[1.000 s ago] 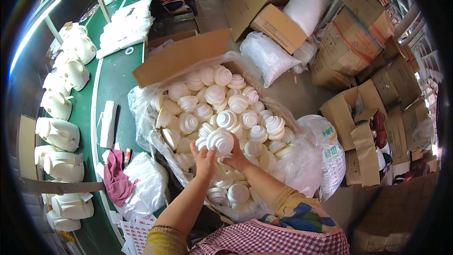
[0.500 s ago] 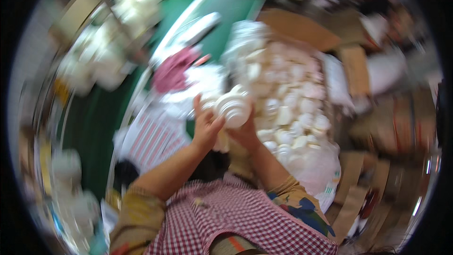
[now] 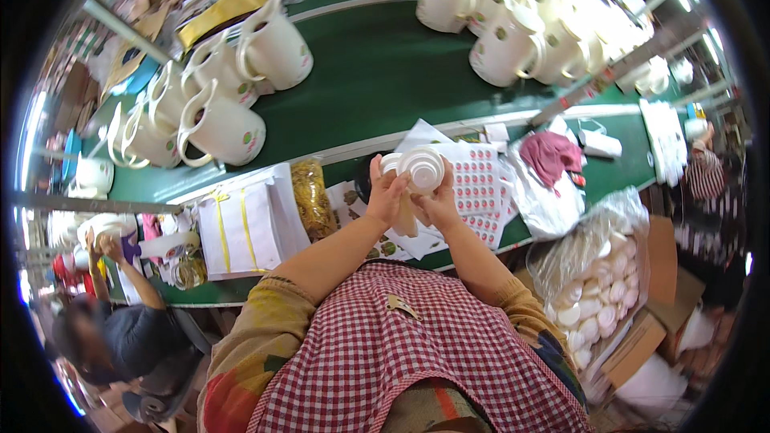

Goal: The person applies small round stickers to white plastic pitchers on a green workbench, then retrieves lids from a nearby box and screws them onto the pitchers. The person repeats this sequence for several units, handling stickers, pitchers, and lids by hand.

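Both my hands are raised together in front of my apron, over the bench's near edge. Between them is a small bunch of white plastic lids. The clearest is a round stepped lid (image 3: 421, 170), its ringed face turned up. My left hand (image 3: 387, 194) is closed around the bunch from the left, and my right hand (image 3: 435, 207) grips it from the right. A cream-coloured piece (image 3: 405, 221) pokes out below, between the hands. How many pieces each hand has cannot be made out. Sheets of red-printed stickers (image 3: 475, 180) lie just beyond my right hand.
Cream jugs stand in groups at left (image 3: 223, 126) and right (image 3: 507, 46) on the green bench (image 3: 361, 72). A paper stack (image 3: 245, 228), pink cloth (image 3: 552, 156) and plastic bag of lids (image 3: 589, 305) are nearby. A co-worker (image 3: 132, 337) sits at left.
My view has swung from the bag of lids toward the bench, so the bag now sits at far right. The lids are still in my hands. Blur has cleared.
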A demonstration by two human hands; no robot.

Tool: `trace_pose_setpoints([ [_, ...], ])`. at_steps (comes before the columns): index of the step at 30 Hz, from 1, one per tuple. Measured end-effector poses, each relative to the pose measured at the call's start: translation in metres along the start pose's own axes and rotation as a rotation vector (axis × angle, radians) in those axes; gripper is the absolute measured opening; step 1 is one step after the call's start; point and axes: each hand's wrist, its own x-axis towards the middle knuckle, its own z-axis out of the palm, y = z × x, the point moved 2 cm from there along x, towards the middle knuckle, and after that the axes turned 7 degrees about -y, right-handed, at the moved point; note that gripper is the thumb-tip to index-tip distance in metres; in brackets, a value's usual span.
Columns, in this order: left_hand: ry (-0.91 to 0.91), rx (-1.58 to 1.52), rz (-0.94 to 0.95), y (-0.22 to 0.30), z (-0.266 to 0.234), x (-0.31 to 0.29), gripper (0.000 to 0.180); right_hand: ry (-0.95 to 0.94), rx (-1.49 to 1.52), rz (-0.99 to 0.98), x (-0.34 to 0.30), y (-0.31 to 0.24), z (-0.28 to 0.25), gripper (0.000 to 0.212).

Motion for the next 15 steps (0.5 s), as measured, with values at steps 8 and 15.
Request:
trace_pose_setpoints([
  [8, 0.165, -0.047, -0.169, -0.010, -0.029, 0.028, 0.066, -0.130, -0.088, 0.256, 0.049, 0.042, -0.009, 0.090],
  [15, 0.399, 0.047, -0.380, 0.044, -0.019, 0.016, 0.069, -0.272, -0.543, 0.391, 0.082, 0.013, -0.041, 0.071],
])
